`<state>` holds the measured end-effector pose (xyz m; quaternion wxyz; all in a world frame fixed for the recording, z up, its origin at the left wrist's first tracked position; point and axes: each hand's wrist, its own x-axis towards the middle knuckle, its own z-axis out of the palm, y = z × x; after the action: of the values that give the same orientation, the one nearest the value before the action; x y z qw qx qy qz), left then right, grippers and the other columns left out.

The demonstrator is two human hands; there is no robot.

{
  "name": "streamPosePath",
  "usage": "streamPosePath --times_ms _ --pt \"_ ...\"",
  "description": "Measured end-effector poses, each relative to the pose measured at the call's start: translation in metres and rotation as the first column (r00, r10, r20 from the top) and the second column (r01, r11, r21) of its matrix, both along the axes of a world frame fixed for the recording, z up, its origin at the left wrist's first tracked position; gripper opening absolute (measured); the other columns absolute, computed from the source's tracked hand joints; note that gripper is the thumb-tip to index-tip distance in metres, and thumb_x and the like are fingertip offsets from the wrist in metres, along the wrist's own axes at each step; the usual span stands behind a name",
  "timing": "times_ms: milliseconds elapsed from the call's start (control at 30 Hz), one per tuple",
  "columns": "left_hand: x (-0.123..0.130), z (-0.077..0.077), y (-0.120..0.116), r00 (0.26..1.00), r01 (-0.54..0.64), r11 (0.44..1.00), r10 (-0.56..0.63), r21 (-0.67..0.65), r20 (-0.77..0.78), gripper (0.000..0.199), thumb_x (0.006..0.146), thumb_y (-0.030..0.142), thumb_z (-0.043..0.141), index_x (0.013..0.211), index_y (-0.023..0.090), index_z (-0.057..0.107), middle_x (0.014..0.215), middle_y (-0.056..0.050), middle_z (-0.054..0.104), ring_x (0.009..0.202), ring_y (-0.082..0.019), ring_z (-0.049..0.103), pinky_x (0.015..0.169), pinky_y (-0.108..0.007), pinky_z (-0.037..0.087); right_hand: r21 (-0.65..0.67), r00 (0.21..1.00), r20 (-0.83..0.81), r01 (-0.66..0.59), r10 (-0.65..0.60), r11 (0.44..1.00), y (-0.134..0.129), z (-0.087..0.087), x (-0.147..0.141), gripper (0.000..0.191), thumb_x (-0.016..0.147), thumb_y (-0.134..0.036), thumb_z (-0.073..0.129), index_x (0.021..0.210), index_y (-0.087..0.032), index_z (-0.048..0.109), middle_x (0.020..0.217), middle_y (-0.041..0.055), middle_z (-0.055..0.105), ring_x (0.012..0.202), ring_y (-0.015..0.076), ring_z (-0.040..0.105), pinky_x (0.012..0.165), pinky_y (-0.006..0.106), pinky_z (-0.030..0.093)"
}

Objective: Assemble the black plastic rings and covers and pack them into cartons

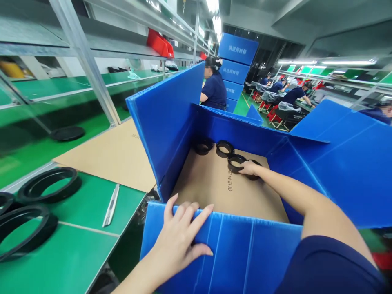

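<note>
A blue corrugated plastic box stands open in front of me, its flaps folded outward. My left hand rests on the near flap with its fingers spread. Deep inside, my right hand has its fingers closed on a black ring that lies on the brown cardboard sheet. Another black ring sits just beyond it, and one more ring is in the far left corner. A further ring is partly covered by my right hand and wrist.
On the green bench at left are several large black rings, a utility knife and a cardboard sheet. A metal post rises from the bench. A person works beyond the box, near stacked blue boxes.
</note>
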<state>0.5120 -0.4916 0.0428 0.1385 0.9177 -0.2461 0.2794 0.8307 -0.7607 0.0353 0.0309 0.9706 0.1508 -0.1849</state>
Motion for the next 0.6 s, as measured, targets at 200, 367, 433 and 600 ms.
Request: streamPosePath --times_ms 200,367,433,600 --pt "0.004 0.007 0.001 1.0 0.019 0.999 -0.019 0.031 -0.011 0.088 0.086 0.075 0.061 0.15 0.016 0.051 0.116 -0.012 0.064 0.108 -0.028 0.058 0.124 -0.054 0.001 0.14 0.98 -0.057 -0.183 0.192 0.973 0.079 -0.018 -0.037 0.052 0.088 -0.051 0.072 0.133 -0.026 0.068 0.133 0.0124 0.059 0.11 0.0252 0.066 0.103 0.034 0.049" --pt "-0.001 0.009 0.0 0.999 0.013 1.0 -0.012 0.028 -0.03 0.093 0.082 0.08 0.06 0.15 0.016 0.05 0.117 -0.012 0.063 0.108 -0.029 0.058 0.123 -0.057 0.0 0.069 0.984 -0.06 -0.164 0.169 0.984 0.129 0.002 0.0 0.076 0.079 -0.053 0.079 0.144 -0.019 0.057 0.143 0.0219 0.049 0.114 0.0354 0.065 0.099 0.044 0.052" --pt "0.001 0.01 0.0 0.998 0.017 1.0 -0.016 0.012 -0.064 0.094 0.081 0.08 0.06 0.15 0.018 0.049 0.119 -0.013 0.063 0.109 -0.029 0.058 0.124 -0.061 0.003 0.071 0.997 -0.029 -0.067 0.069 0.995 0.135 0.009 0.021 0.093 0.079 -0.066 0.074 0.153 -0.018 0.045 0.151 0.026 0.041 0.116 0.0371 0.065 0.094 0.044 0.055" --pt "0.006 0.004 0.002 0.992 0.027 0.998 -0.034 -0.058 -0.122 0.095 0.078 0.079 0.066 0.15 0.02 0.049 0.12 -0.013 0.063 0.111 -0.03 0.059 0.124 -0.066 0.01 0.063 0.992 0.017 0.123 -0.124 0.99 0.14 0.004 0.055 0.111 0.085 -0.079 0.059 0.167 -0.028 0.006 0.168 0.0291 0.013 0.129 0.0415 0.06 0.102 0.05 0.053"
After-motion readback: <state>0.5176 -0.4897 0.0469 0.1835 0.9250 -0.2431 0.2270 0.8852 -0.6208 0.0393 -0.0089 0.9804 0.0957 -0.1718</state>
